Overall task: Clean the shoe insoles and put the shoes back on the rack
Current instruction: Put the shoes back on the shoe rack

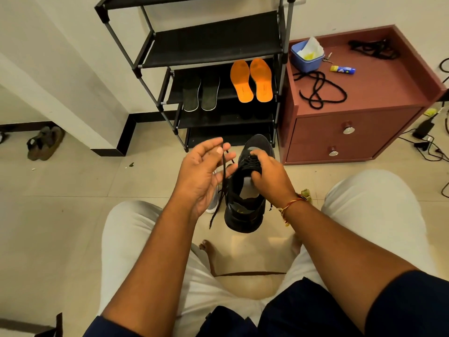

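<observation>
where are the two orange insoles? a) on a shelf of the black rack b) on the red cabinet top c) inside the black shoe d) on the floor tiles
a: the pair of flat orange insoles lies on a lower shelf of the black metal shoe rack, right of a dark pair of insoles.

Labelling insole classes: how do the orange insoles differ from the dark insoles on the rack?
Colour: the orange insoles are bright orange all over; the dark insoles are dull grey-green with a pale rim. Place: the orange insoles sit at the right of the rack, the dark insoles at its left. Shared: each is a pair, side by side, out of any shoe.
</observation>
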`<state>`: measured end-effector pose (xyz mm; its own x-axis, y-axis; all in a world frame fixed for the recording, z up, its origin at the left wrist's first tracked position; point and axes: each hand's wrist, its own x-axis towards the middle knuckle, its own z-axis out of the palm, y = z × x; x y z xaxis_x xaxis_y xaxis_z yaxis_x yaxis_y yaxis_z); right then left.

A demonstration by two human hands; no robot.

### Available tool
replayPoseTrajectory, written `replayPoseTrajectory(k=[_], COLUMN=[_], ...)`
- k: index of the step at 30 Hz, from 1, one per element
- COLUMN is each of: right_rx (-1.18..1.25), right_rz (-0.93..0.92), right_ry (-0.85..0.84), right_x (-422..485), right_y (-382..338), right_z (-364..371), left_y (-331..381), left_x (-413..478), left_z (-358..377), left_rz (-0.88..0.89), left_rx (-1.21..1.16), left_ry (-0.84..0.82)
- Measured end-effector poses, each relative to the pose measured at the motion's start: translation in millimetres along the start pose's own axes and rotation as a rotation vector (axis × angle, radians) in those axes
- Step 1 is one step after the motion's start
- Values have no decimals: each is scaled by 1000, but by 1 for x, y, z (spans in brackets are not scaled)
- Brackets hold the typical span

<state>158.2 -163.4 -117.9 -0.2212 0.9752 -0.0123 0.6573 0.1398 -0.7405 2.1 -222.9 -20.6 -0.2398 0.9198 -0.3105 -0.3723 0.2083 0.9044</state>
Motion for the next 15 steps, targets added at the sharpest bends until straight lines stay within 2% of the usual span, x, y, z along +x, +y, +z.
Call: replayPoseTrajectory(k=[6, 11, 15], right_rx=[33, 60, 69], right_rz=[-20, -30, -54], right_ry=[12, 20, 27], right_x=[-2, -3, -4], right_y=[-1, -5, -6], right_z=[1, 3, 2], left_y=[28, 37, 26], left_x=[1, 9, 9], left_z=[20, 32, 40], left_rz=[131, 200, 187], left_rx=[-141, -202, -230], left_ry=[-49, 3, 43])
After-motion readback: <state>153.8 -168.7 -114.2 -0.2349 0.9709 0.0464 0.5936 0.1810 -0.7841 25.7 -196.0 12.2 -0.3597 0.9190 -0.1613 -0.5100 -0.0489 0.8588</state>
